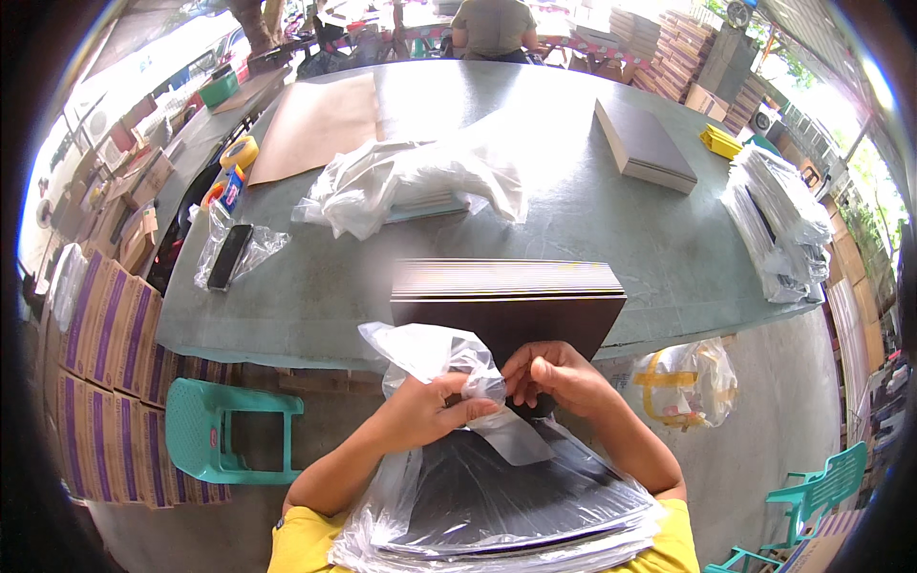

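Observation:
A clear plastic bag (441,351) is bunched up in my left hand (444,409), whose thumb and fingers close on the gathered film. Right beside it, the curled fingers of my right hand (559,377) pinch at the edge of the same film; their tips are partly hidden. Below my hands, on my lap, lies a stack of dark flat sheets (516,492) wrapped in clear plastic. Just beyond my hands, a thick block of dark boards with pale edges (506,279) stands at the near edge of the grey-green table (315,315).
Crumpled white plastic bags (420,181), brown paper (320,119), a phone (229,256) and tape rolls (239,151) lie on the table. At right are a dark-covered block (650,148) and plastic-wrapped stacks (778,220). Teal stools (205,430) and cartons (105,382) stand nearby. A person (494,27) sits beyond.

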